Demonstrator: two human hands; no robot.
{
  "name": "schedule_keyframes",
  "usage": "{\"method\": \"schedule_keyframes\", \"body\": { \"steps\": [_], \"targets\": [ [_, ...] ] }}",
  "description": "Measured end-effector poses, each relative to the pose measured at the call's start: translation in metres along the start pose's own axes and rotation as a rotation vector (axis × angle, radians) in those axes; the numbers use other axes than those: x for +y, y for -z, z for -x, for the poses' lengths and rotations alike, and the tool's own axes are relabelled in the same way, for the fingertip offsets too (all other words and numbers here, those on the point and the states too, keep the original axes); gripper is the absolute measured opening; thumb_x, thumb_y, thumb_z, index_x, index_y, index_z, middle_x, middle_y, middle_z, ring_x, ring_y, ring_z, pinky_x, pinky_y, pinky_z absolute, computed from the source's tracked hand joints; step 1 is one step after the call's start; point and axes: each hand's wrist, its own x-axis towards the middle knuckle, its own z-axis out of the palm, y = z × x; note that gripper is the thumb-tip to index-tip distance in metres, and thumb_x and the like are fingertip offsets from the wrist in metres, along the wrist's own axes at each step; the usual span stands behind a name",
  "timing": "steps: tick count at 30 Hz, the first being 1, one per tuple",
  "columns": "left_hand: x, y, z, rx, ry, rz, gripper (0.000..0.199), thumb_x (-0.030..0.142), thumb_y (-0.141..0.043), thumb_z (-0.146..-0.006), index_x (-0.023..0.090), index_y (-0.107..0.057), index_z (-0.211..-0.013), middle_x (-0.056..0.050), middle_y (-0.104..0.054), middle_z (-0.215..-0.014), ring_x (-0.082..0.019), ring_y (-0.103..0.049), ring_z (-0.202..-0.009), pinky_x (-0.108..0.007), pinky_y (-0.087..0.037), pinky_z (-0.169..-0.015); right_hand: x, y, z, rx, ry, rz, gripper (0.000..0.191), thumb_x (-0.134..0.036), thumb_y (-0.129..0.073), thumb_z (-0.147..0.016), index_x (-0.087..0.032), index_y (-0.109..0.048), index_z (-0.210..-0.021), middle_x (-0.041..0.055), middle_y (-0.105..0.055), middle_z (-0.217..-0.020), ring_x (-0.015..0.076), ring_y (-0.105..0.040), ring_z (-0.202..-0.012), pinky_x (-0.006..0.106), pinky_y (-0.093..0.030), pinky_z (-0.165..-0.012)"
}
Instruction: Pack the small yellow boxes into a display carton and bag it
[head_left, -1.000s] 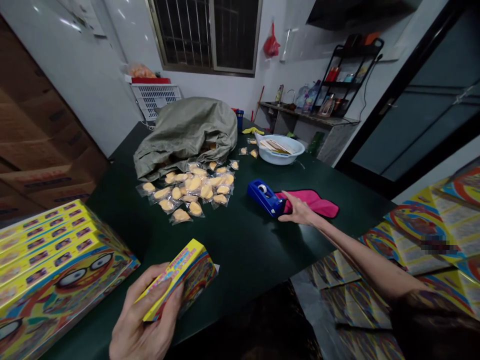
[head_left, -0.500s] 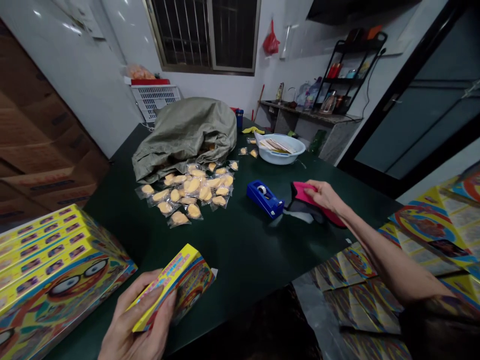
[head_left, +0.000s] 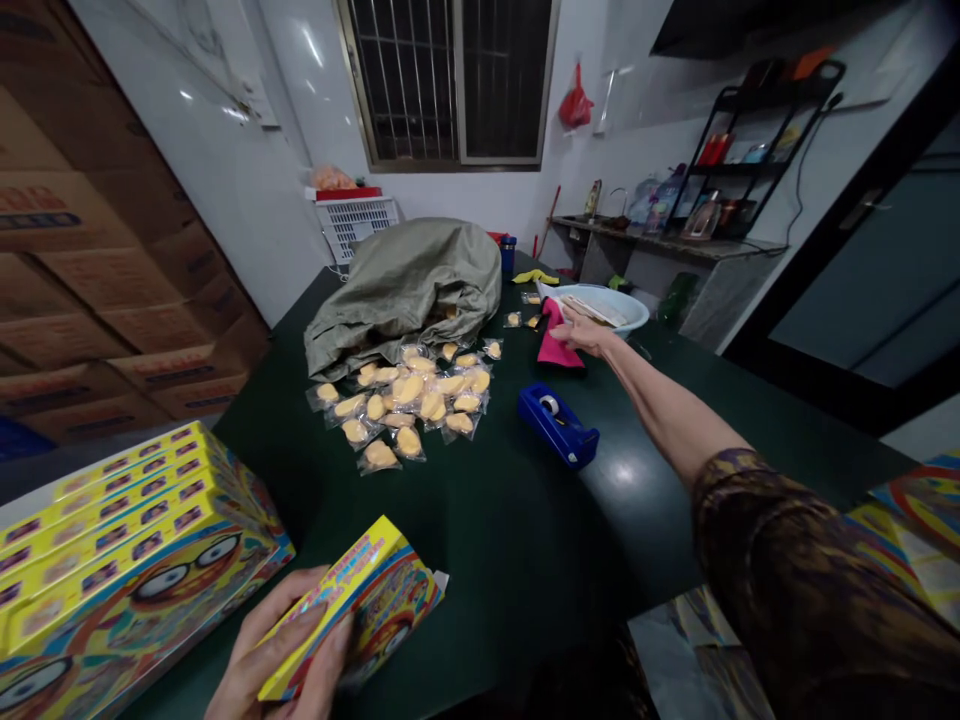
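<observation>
Left hand (head_left: 281,655): fingers and thumb closed across a yellow printed carton (head_left: 360,605), gripped by its long sides, ends left clear; right hand (head_left: 589,335): arm outstretched, fingers open, resting on a pink cloth (head_left: 559,340); blue tape dispenser (head_left: 557,425) within reach on the dark green table (head_left: 480,590).

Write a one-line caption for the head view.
The left hand holds a yellow printed carton as the right hand reaches over a dark green table to a pink cloth.
</observation>
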Motion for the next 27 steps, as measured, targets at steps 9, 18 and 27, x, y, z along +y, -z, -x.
{"method": "schedule_keyframes", "body": {
  "steps": [9,18,27],
  "targets": [
    [-0.004,0.0,0.004,-0.001,0.091,-0.005,0.028,-0.002,-0.069,-0.066,0.016,-0.064,-0.086,-0.003,-0.067,-0.101,-0.011,-0.065,-0.084,-0.019,-0.052,-0.072,0.049,0.008,0.133,-0.121,-0.003,-0.045,0.051,-0.036,-0.074,-0.065,-0.013,-0.064,-0.109,0.0062,-0.065,-0.086,0.0178,-0.062,-0.073,0.029,-0.052,-0.061],
    [0.005,-0.006,0.0,0.014,-0.003,-0.012,0.029,0.0,-0.072,-0.064,0.014,-0.06,-0.087,-0.007,-0.066,-0.096,-0.017,-0.066,-0.086,-0.028,-0.054,-0.074,0.075,-0.067,0.219,0.269,-0.026,0.161,0.078,-0.045,-0.063,-0.071,-0.01,-0.04,-0.137,0.0189,-0.06,-0.121,0.0315,-0.06,-0.105,0.046,-0.048,-0.089],
    [0.001,-0.007,0.005,0.046,0.055,0.048,0.03,-0.001,-0.073,-0.063,0.014,-0.064,-0.088,-0.007,-0.066,-0.101,-0.016,-0.065,-0.087,-0.027,-0.051,-0.076,0.086,-0.023,0.274,0.399,-0.249,0.304,0.069,-0.051,-0.064,-0.068,-0.018,-0.045,-0.125,0.0093,-0.065,-0.097,0.0279,-0.063,-0.083,0.038,-0.047,-0.071]
  ]
}}
